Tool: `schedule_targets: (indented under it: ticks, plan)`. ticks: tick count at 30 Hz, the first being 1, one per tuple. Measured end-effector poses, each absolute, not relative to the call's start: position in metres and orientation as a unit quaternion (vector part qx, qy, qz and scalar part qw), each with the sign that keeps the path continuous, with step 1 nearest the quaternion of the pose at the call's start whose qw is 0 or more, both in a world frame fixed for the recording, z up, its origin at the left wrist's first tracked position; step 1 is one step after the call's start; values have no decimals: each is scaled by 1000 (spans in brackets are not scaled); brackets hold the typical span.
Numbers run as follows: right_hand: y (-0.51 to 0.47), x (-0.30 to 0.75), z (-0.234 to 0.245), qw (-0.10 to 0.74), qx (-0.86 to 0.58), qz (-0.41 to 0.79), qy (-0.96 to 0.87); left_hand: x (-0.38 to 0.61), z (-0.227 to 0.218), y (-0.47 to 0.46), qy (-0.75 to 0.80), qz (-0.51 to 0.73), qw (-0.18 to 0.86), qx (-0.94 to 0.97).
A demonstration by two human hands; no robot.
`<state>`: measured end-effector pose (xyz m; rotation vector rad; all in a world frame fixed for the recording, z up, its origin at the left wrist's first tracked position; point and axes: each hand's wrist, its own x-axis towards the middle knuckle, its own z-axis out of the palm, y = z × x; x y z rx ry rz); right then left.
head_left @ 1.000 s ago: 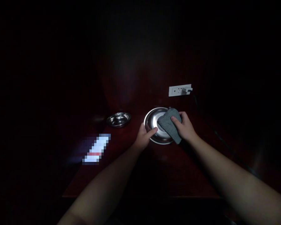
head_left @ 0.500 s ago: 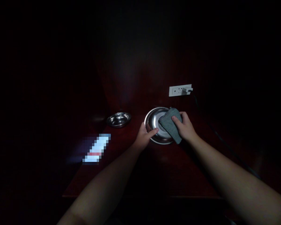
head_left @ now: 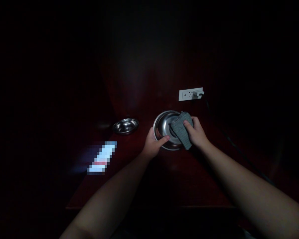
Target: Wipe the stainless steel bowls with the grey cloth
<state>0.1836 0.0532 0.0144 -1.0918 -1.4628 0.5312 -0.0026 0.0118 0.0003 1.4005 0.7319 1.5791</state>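
Note:
A shiny steel bowl (head_left: 164, 125) is tilted with its inside facing me, above the dark red table. My left hand (head_left: 153, 143) grips its left rim, thumb lying inside and the other fingers hidden behind. In my right hand (head_left: 197, 133) is a folded grey-green cloth (head_left: 181, 129), pinched under the thumb. The cloth covers the right part of the bowl and lies against its inside or rim; the exact contact is hidden.
A second, shallower steel bowl (head_left: 126, 126) rests on the table (head_left: 164, 186) to the left. Nearer me glows a pixelated bright screen (head_left: 102, 157). On the back wall is a white socket plate (head_left: 185, 95) with a plug (head_left: 198, 94) and a dark cable running right. Surroundings are very dark.
The bowl and cloth have shifted slightly upward in view, and the bowl's tilt has changed a little. Both hands keep their holds. The view itself has moved slightly.

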Motion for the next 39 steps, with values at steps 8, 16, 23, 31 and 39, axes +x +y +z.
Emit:
schedule_targets:
  ticks: [8,16,23,31,39]
  plan:
    - [50,182,18,589,-475,197,-623,-1,-1,13,393,626,481,472]
    - [44,179,20,581,-465,198,-638,-2,9,6,370,601,570,421]
    - [45,179,20,575,-458,210,-645,-4,7,8,360,611,567,419]
    - [45,179,19,567,-448,222,-655,-7,4,14,340,636,534,441]
    - [46,179,17,557,-437,236,-666,-7,5,14,354,648,498,455]
